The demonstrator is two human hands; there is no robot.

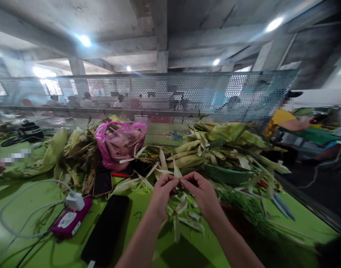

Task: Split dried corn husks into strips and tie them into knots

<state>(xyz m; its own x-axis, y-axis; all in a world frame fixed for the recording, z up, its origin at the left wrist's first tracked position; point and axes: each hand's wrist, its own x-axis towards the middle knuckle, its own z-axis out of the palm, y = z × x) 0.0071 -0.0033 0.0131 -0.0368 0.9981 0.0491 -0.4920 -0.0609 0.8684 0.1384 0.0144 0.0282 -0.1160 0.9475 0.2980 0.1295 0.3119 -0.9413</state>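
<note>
My left hand [165,189] and my right hand [198,188] meet over the green table, thumbs and fingers pinched together. Between them they grip a corn husk strip [176,168], its pale pointed end standing up. Its lower part is hidden by my fingers. Below my hands, curled husk pieces [181,204] hang or lie; I cannot tell which of them join the held strip. More husk scraps [191,224] are scattered on the table.
A husk heap [223,139] rises at the back right, near scissors [282,205] and green string [243,203]. A pink plastic bag [120,143], a phone [102,183], a black power bank [107,227] and a purple power strip [72,219] with cables lie left. Another person's arm [287,120] shows far right.
</note>
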